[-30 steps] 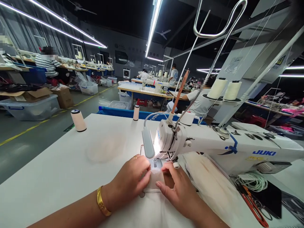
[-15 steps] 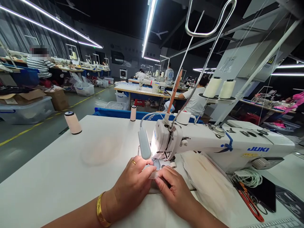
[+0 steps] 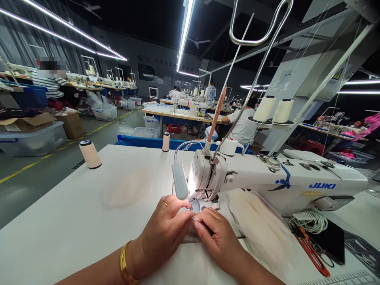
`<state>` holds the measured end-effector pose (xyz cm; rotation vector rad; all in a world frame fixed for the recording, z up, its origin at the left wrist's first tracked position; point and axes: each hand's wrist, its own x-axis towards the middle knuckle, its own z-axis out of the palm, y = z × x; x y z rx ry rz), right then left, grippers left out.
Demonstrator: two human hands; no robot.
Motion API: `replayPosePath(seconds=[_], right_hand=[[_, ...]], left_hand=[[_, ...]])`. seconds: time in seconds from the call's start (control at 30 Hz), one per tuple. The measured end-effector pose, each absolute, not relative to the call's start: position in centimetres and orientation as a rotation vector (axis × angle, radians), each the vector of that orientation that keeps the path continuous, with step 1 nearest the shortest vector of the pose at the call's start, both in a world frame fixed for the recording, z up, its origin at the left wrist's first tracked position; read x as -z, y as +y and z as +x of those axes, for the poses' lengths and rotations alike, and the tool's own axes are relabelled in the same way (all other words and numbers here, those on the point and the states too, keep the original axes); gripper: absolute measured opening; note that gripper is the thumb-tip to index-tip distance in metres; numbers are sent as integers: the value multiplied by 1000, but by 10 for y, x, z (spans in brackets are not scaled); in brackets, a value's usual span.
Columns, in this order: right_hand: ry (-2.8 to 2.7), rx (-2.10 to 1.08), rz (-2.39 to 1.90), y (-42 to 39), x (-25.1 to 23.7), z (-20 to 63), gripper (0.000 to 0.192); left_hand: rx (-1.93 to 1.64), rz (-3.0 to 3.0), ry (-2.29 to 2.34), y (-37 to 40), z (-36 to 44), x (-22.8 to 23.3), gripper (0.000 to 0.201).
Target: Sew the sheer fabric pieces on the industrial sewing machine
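- Head view: the left hand (image 3: 166,231) and right hand (image 3: 218,237) meet at the 6 o'clock side of the Juki sewing machine (image 3: 267,180), on the white counter (image 3: 74,213).
- Both grips are closed, fingertips pinched together on a small piece of pale fabric (image 3: 194,217); it sits between the two hands, just at 6 o'clock of the needle area.
- The machine's lamp (image 3: 179,184) hangs at 12 o'clock of the left hand.
- A thread spool (image 3: 90,154) stands at 10 o'clock, well apart; a second spool (image 3: 166,141) stands at 12 o'clock.
- Red-handled scissors (image 3: 313,253) lie at 3 o'clock of the right hand.
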<state>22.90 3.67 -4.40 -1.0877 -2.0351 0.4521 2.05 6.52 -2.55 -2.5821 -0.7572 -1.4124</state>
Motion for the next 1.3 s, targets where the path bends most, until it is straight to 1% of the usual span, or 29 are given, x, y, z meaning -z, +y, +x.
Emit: replayPosePath(seconds=[0.6,1.03,1.1,1.17,1.23,1.3], right_hand=[[-2039,-441,-1118,37,41,228,29],[-2040,-447,-1118,36,41,227,30],[-2016,-448,-1124,35,41,227,23],[-1969,-452,-1134,34,40,227,7],[-1942,-443,-1125,33,40,228,18],[-1955,-422,-1096,34,41,229,21]], left_hand=[[1400,-2476,-745,66,20,20,29],[1406,-2516,-746,67,20,23,28],[1405,-2516,-757,68,20,23,28],[1393,-2526,-775,68,20,23,27],[1371,-2557,-795,67,20,23,25],[1360,-2589,-812,67,20,23,24]])
